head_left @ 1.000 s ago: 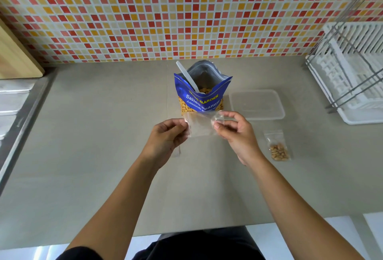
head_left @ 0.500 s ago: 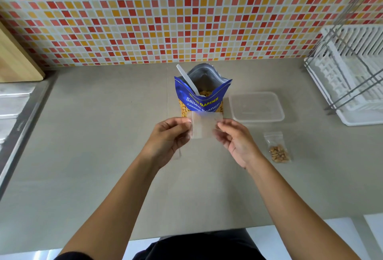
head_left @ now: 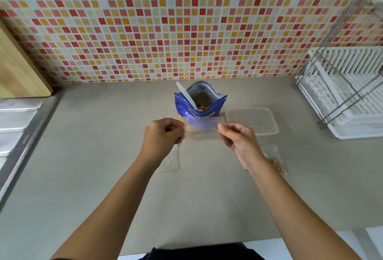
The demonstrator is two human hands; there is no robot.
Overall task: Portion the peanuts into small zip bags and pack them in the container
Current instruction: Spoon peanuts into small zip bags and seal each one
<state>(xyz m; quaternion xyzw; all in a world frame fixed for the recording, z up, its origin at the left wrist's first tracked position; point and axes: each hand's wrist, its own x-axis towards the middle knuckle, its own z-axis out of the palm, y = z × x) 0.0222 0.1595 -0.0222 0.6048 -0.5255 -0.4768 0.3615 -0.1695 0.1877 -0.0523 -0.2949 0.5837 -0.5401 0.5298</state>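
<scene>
Both hands are up over the middle of the grey countertop [head_left: 93, 156], stretching 1 small clear empty zip bag [head_left: 202, 128] between them. The left hand [head_left: 163, 135] has its fingers curled and pinches the bag's left end. The right hand [head_left: 238, 141] pinches the right end between thumb and forefinger. The bag hangs in the air, blurred, just in front of the blue foil peanut pouch [head_left: 199, 110].

That pouch stands open near the counter's back edge, peanuts visible inside, with 1 white plastic spoon [head_left: 186, 95] leaning in its mouth. This looks like the opening step: the zip seal has to be pulled apart before anything goes in. Next, 1 hand needs to hold the mouth wide while the other goes for the spoon, and thin film like this tends to cling shut.

The count:
- 1 pouch
- 1 spoon
- 1 clear rectangular plastic container [head_left: 251, 120], on the counter just right of the pouch
- 1 small zip bag already filled with peanuts [head_left: 275, 160], lying toward the right edge, outside the container
- 1 flat empty zip bag [head_left: 171, 162] on the counter below the left hand, possibly more than 1 stacked there; the film is too faint to tell

That makes 3 small bags in view, with 1 portion done and none packed.
</scene>
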